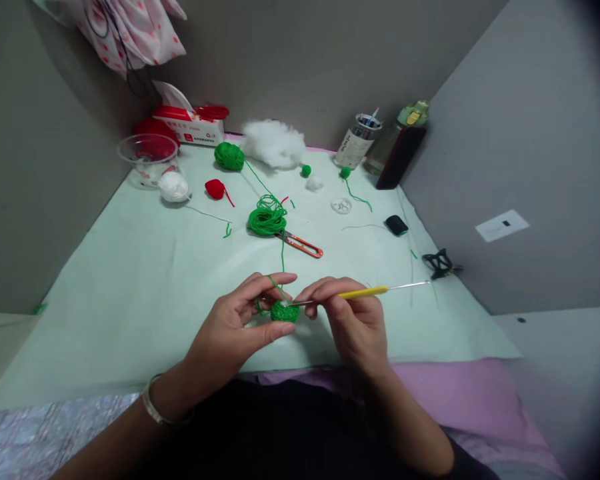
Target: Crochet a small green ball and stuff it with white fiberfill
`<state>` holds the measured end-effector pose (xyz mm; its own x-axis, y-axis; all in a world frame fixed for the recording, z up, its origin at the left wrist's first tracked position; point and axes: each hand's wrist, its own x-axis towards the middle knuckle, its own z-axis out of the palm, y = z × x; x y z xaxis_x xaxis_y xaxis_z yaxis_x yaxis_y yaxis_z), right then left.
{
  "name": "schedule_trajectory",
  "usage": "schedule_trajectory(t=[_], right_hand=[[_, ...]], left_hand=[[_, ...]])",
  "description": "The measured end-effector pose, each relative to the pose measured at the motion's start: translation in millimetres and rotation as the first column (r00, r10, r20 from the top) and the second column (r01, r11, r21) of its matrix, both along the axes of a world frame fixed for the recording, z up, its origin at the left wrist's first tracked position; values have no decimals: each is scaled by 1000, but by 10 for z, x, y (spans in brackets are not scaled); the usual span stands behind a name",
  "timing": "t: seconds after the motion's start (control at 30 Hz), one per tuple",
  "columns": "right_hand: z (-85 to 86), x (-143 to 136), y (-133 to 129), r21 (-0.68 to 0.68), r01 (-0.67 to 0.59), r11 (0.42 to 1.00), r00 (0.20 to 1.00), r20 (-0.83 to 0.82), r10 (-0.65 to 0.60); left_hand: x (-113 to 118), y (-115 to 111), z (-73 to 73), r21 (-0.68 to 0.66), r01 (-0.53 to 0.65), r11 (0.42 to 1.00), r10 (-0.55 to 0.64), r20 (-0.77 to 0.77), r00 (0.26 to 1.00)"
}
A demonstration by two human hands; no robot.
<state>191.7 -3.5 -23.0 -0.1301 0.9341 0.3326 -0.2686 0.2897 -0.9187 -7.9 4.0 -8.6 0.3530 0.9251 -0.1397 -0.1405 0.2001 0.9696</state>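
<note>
My left hand (235,320) is closed on a small round green crochet piece (285,313), its thumb along the near side. A strand of green yarn (283,253) runs over the raised left index finger and back to a loose green coil. In my right hand (353,317) is a crochet hook (365,292) with a yellow handle, gripped between thumb and fingers. One metal end of the hook meets the top of the green piece; the other points right. Whether a loop sits on the hook is too small to tell.
Beyond my hands lie the green yarn coil (267,219), orange thread snips (304,245), a green yarn ball (229,157), red yarn (215,189) and white yarn (175,187). White stuffing (275,142), a pen can (359,141) and a bottle (383,150) stand by the back wall.
</note>
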Motion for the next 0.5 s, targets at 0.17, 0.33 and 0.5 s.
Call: schedule_trajectory(t=[0.17, 0.33, 0.5], right_hand=[[60, 39, 5, 46, -18, 999, 997, 78, 14], [190, 79, -11, 246, -15, 969, 923, 376, -81], [137, 37, -68, 495, -38, 868, 740, 598, -309]], left_hand=[[14, 6, 45, 85, -28, 996, 35, -89, 995], [50, -1, 44, 144, -103, 984, 124, -145, 982], [133, -83, -22, 216, -203, 955, 239, -158, 958]])
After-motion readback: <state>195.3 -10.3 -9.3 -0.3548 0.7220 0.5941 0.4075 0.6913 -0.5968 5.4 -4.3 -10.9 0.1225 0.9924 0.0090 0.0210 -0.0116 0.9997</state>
